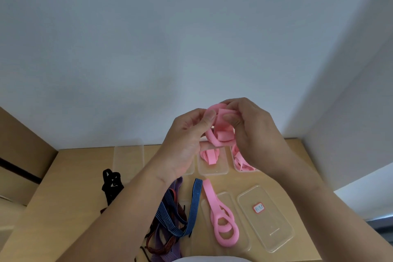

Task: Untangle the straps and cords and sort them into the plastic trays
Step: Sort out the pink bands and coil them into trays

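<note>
Both hands are raised above the counter (74,176) and grip a knotted pink strap (221,134) between them. The left hand (187,140) pinches its left side with thumb and fingers, and the right hand (255,134) curls round its right side. On the far side, two clear plastic trays (212,169) already hold pink straps, and a third tray (128,159) sits further left. Nearer, a looped pink strap (221,219) lies beside a blue striped strap (194,200). A black strap (111,185) lies to the left.
</note>
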Tool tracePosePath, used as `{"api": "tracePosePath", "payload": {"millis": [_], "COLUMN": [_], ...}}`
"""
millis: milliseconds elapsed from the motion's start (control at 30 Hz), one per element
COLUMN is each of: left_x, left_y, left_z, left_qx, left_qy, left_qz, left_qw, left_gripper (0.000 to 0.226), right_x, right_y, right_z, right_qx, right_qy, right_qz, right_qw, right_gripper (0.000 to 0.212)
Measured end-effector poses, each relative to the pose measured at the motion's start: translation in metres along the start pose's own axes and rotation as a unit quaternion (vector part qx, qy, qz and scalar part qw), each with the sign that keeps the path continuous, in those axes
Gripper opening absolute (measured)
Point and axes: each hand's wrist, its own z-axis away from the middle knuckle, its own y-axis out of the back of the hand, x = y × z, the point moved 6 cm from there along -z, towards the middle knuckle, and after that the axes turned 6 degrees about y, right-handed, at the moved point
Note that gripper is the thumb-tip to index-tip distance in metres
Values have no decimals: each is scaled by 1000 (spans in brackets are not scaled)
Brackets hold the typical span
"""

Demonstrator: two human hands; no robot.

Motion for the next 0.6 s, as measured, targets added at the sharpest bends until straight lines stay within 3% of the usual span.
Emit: {"api": "tracePosePath", "payload": {"millis": [433, 600], "left_x": [-18, -22], "left_y": [6, 10], "left_z": [-2, -3], "left_qx": [-1, 7], "left_qy": [47, 72], "left_qz": [11, 43], "left_qw": [999, 996], "left_gripper": [46, 47], "right_x": [34, 41], "right_y": [-4, -7], "right_z": [12, 15], "right_qx": [0, 7], "right_qy": [-202, -250], "right_qz": [-196, -331], "right_qw": [959, 910], "right_gripper": [28, 29]}}
